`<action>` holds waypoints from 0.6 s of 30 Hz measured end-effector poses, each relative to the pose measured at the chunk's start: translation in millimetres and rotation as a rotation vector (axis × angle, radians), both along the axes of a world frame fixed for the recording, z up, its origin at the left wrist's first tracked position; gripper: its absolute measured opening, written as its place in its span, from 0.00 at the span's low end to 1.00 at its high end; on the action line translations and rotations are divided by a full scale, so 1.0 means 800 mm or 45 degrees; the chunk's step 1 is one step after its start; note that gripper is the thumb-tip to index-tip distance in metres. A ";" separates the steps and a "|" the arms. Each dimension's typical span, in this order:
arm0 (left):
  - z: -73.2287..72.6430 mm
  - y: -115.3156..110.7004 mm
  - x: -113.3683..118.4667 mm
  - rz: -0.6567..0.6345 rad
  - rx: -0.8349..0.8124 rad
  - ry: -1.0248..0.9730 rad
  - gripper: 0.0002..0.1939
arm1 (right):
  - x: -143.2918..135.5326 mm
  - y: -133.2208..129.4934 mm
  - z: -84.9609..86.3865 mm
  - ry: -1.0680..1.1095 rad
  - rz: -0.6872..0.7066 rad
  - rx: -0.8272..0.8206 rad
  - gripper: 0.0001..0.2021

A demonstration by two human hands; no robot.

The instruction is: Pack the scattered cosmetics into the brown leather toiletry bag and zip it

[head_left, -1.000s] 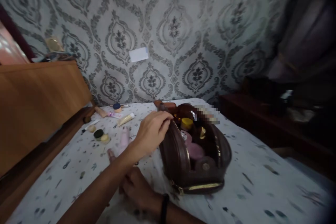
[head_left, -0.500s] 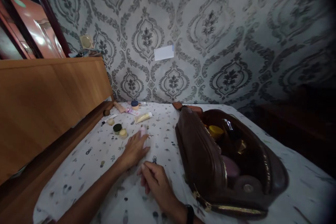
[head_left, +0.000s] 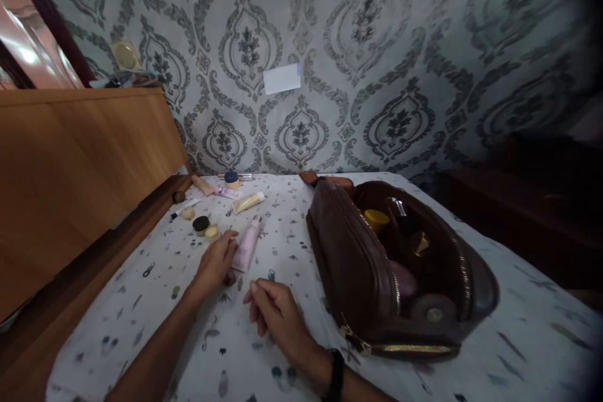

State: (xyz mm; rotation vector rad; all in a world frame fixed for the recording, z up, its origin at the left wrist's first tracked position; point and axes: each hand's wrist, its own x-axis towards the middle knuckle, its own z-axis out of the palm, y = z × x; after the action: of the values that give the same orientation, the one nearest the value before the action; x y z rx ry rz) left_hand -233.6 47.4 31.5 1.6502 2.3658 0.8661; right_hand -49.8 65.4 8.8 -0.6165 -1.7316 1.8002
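While the left hand (head_left: pixel 215 262) bent close beside it, a pale pink tube (head_left: pixel 247 245) lay left of the middle of the white sheet (head_left: pixel 287 232). It was long and smooth, flat and wide at the near end, with its thin tip toward the far edge. I could not tell if the left hand gripped anything. The right hand (head_left: pixel 276 314) was apart from it, fingers bent loosely. Toward the right edge sat a big brown bag (head_left: pixel 346 251) with gold zips.
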 end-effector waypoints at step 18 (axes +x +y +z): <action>-0.003 0.007 0.014 0.077 -0.216 0.153 0.26 | 0.001 -0.002 0.014 -0.041 -0.024 -0.179 0.15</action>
State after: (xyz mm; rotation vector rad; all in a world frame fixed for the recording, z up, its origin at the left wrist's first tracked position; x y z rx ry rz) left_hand -222.5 53.1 29.3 1.6138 2.5012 0.5717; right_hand -49.2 63.7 20.2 -0.7202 -1.6244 1.9204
